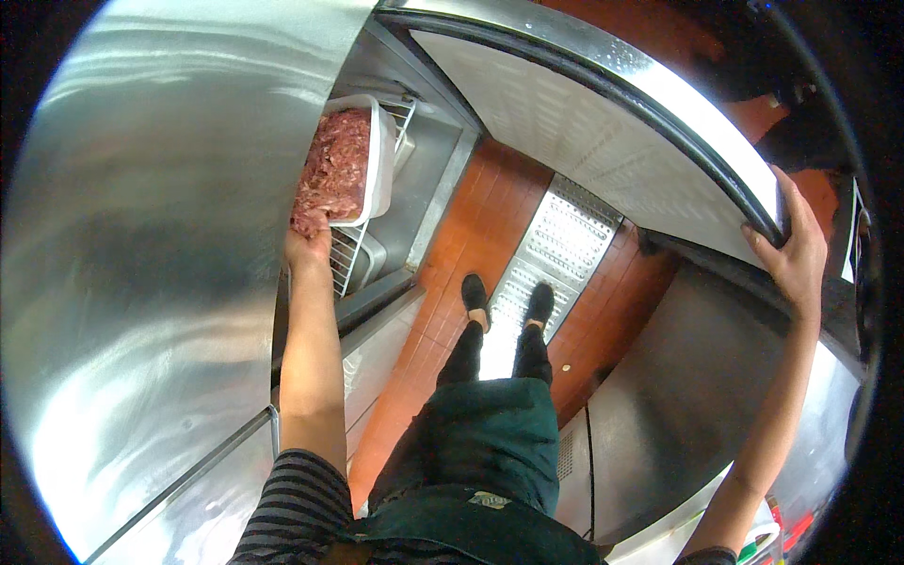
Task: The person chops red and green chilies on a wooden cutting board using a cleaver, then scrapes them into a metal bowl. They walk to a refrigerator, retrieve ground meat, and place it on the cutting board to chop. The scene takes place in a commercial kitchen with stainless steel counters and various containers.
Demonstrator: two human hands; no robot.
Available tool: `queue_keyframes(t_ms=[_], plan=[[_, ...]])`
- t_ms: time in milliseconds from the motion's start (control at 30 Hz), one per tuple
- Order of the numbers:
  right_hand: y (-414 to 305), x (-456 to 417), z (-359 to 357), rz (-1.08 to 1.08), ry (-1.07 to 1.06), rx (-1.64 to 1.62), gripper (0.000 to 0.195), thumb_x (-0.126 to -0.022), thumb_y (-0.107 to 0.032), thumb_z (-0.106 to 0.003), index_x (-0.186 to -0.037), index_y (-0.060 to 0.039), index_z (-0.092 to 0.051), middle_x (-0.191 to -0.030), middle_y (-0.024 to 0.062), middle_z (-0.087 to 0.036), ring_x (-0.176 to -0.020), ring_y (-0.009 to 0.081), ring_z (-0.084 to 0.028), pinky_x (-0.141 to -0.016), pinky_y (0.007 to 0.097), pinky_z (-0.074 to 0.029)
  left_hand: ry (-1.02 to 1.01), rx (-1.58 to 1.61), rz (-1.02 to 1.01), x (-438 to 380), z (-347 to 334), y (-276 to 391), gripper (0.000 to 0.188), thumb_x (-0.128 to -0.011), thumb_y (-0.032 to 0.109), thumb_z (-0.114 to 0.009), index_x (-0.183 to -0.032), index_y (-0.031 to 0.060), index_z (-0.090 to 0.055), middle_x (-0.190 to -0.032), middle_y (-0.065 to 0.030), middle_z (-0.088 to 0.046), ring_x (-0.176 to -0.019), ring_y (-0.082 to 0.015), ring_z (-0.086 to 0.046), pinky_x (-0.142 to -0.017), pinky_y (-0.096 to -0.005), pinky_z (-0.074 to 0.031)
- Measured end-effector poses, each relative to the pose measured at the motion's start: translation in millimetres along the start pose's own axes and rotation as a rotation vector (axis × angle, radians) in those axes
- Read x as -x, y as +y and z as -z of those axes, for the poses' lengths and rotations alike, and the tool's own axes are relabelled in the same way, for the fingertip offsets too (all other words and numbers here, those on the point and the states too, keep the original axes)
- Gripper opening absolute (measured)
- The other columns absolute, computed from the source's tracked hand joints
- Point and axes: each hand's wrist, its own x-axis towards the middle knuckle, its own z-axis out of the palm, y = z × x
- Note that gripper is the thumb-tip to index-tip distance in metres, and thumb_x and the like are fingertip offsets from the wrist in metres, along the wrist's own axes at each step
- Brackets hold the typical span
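A white plastic tub (381, 166) heaped with ground meat (339, 166) stands at a white wire shelf (344, 258) inside a stainless steel refrigerator. At the tub's near end, my left hand (308, 244) grips its rim, the fingers partly lost against the meat. Far to the right, my right hand (798, 247) is wrapped around the edge of the refrigerator door (565, 127), thumb on the inner side. That door is swung wide, showing its pale inner panel and black gasket. The steel front (155, 212) on the left hides part of the tub.
Below the shelf sits another container (371, 261), partly hidden. My feet are on red floor tiles (452, 233) and a perforated metal floor strip (565, 233). A steel cabinet (657, 402) stands close on my right, with a white item (664, 530) at the lower edge.
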Motion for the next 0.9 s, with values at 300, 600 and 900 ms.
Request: queue_keyframes(t_ms=[300, 600, 900], plan=[[-9.6, 0.8, 5.3, 0.001, -0.018, 0.026, 0.074, -0.062, -0.025, -0.077, -0.131, -0.0127, -0.051, -0.113, 0.0153, -0.062, -0.103, 0.032, -0.06, -0.086, 0.0406, -0.049, -0.07, -0.092, 0.164, 108.7, 15.9, -27.0, 0.013, -0.084, 0.007, -0.056, -0.095, -0.0004, -0.057, -0.087, -0.0155, -0.065, -0.071, -0.0213, -0.064, -0.048, -0.0239, -0.051], [-54.6, 42.4, 9.6, 0.005, 0.003, 0.062, 0.078, -0.065, -0.031, -0.079, -0.134, -0.0121, -0.047, -0.115, 0.0131, -0.06, -0.104, 0.0317, -0.059, -0.085, 0.0417, -0.049, -0.112, -0.093, 0.235, 209.3, 41.8, -11.9, 0.014, -0.083, 0.007, -0.059, -0.097, 0.0041, -0.058, -0.094, -0.014, -0.065, -0.077, -0.0259, -0.065, -0.057, -0.0279, -0.052], [-130.2, 118.8, -4.0, 0.024, -0.045, -0.079, 0.08, -0.073, -0.032, -0.076, -0.135, -0.0006, -0.038, -0.112, 0.0215, -0.057, -0.098, 0.04, -0.057, -0.082, 0.046, -0.048, -0.133, -0.062, 0.249, 291.0, 93.5, 24.7, 0.014, -0.081, 0.003, -0.059, -0.094, 0.0063, -0.055, -0.09, -0.0159, -0.062, -0.074, -0.0305, -0.063, -0.075, -0.061, -0.052]])
